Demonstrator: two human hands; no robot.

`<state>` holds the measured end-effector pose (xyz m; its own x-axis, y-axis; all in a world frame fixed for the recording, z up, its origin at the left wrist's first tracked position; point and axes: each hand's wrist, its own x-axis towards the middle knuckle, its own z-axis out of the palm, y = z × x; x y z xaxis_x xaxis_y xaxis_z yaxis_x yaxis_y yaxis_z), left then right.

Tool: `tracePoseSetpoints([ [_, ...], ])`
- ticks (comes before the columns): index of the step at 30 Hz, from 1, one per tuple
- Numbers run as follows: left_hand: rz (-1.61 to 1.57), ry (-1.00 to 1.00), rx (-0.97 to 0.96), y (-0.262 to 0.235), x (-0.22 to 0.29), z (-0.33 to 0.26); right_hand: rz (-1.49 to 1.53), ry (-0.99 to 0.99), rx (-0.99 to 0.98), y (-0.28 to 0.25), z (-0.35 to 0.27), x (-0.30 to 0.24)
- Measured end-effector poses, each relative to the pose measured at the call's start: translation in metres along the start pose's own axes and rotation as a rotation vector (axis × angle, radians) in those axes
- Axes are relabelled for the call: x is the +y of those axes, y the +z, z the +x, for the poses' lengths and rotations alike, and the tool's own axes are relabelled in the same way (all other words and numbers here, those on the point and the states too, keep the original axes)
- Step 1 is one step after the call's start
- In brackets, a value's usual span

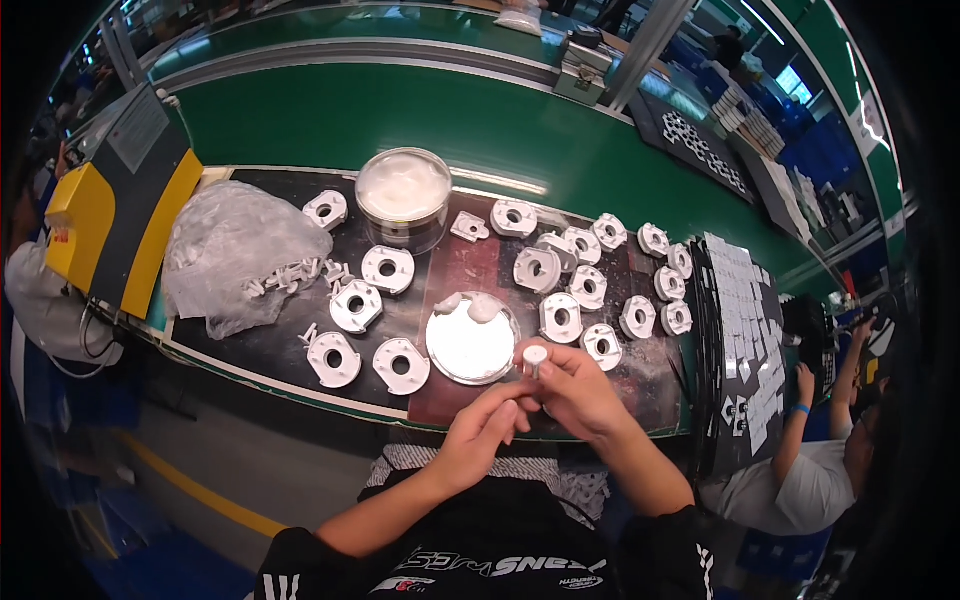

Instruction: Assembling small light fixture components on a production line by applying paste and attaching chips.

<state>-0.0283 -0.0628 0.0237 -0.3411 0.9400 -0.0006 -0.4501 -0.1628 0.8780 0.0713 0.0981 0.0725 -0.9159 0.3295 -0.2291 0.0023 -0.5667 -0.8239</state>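
Right hand [580, 385]: closed on a small white capped pin [536, 356], held upright above the table [480, 265] edge;
Left hand [490, 425]: fingertips pinched together, touching the right hand;
Round lid [470, 345]: just beside the pin

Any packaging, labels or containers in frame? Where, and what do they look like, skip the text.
Clear plastic bag: left on the dark mat, crumpled, small white parts spilling from it.
Round clear tub: back centre of the mat, filled with white paste.
Round lid: just ahead of the hands, white paste smeared on it.
Sheet of white labels: right edge, rows on black backing.
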Motion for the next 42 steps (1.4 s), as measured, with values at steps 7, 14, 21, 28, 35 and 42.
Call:
tracePoseSetpoints([
  [7,-0.240,-0.064,0.050,0.036,-0.011,0.007,-0.229,-0.311,0.114,0.003,-0.044,0.023],
  [14,-0.162,-0.033,0.019,0.044,-0.031,0.003,-0.370,-0.354,0.243,-0.024,-0.074,0.015],
  [21,0.002,-0.064,-0.205,0.043,-0.033,0.004,-0.288,-0.027,0.044,-0.046,-0.094,-0.036],
  [28,0.450,0.114,-0.105,0.043,-0.037,0.016,-0.372,0.054,-0.069,-0.068,-0.088,-0.045],
  [35,1.175,0.407,0.082,0.051,-0.032,0.039,-0.426,0.080,0.152,-0.100,-0.050,-0.052],
  [42,1.239,0.408,0.033,0.044,-0.051,0.049,-0.477,0.160,0.146,-0.105,-0.033,-0.047],
])
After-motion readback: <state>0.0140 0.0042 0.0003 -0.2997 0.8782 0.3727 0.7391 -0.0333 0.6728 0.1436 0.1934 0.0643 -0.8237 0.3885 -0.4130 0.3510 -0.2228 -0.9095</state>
